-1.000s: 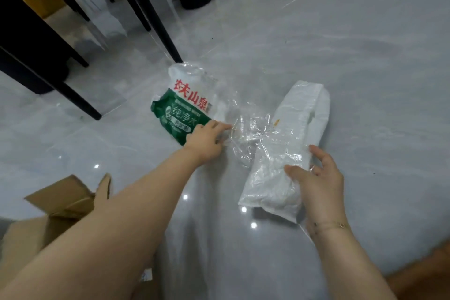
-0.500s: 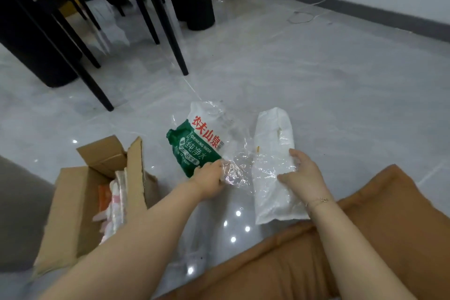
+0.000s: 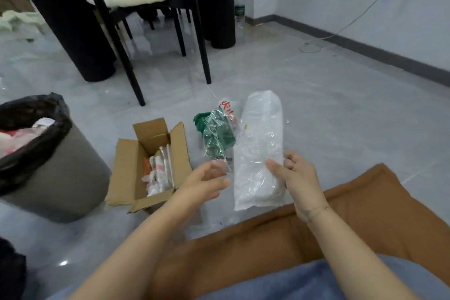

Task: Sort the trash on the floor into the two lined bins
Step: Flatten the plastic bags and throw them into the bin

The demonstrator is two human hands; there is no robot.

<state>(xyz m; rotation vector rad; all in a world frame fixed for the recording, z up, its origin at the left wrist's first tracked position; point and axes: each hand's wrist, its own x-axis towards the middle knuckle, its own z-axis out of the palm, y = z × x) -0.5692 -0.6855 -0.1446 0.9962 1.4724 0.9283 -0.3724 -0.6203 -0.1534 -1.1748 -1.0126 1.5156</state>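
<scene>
A: What sits nearest the camera?

B: At the bottom of the frame, a brown cushion (image 3: 267, 246) on the floor, with both bare forearms reaching over it.

A: And the trash itself?

B: A long white plastic bag (image 3: 261, 151), crinkled and translucent, lies at centre frame, running from the cushion's edge up toward the middle. Just left of it is a crumpled clear wrapper (image 3: 216, 134) with green print and red characters.

A: How are the hands placed?

B: The right hand (image 3: 298, 179) grips the white bag's right edge, thumb on top and fingers curled behind. The left hand (image 3: 207, 181) is palm-down, fingers loosely bent, touching the wrapper's clear lower end; motion blur keeps me from telling whether it pinches the film.

A: So where is each piece relative to them?

B: The bag lies between the two hands; the wrapper extends upward from the left fingertips.

A: Further out?

B: Left of centre, an open cardboard box (image 3: 126, 168) holds white and orange packets. At the left edge stands a grey bin (image 3: 60, 178) with a black liner, partly filled. Black chair legs (image 3: 202, 44) occupy the upper middle.
</scene>
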